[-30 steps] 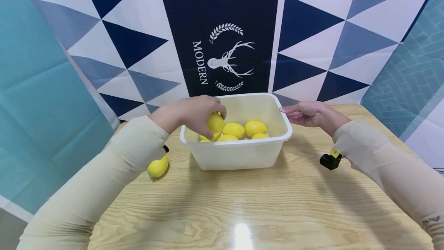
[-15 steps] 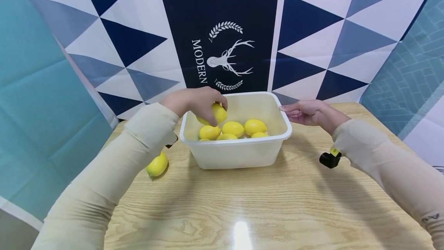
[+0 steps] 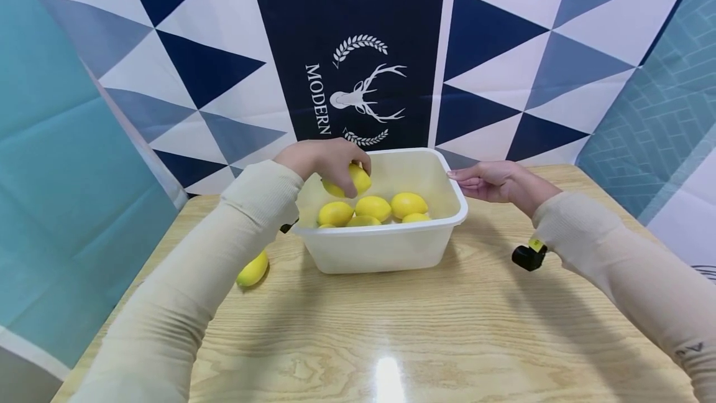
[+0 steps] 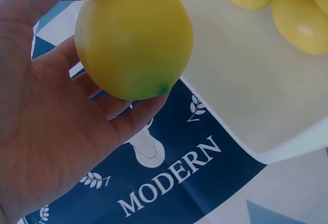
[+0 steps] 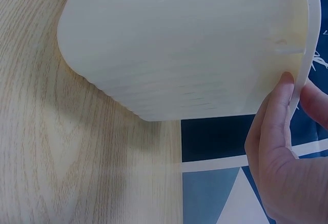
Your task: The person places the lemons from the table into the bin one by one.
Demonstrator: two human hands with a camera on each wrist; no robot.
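Observation:
My left hand (image 3: 331, 159) grips a yellow lemon (image 3: 360, 180) above the left part of a white plastic tub (image 3: 380, 250). In the left wrist view, thumb and fingers curl round this lemon (image 4: 136, 39), whose green tip points down. Several other lemons (image 3: 373, 208) lie on the tub's floor below. At the tub's right side, my right hand (image 3: 495, 182) pinches the rim. The right wrist view has its fingers (image 5: 274, 124) under the lip against the outer wall of the tub (image 5: 179, 49), with the thumb on the rim's other side.
One more lemon (image 3: 254, 269) rests on the wooden table (image 3: 447, 334), left of the tub and partly behind the left sleeve. A patterned blue and white cloth (image 3: 498, 48) hangs close behind the tub. Small black cameras (image 3: 528, 257) sit at the wrists.
My left hand has lifted the lemon from among the others and shifted slightly right, uncovering a lemon beneath. The right hand stays at the rim, and the tub has not moved on the table.

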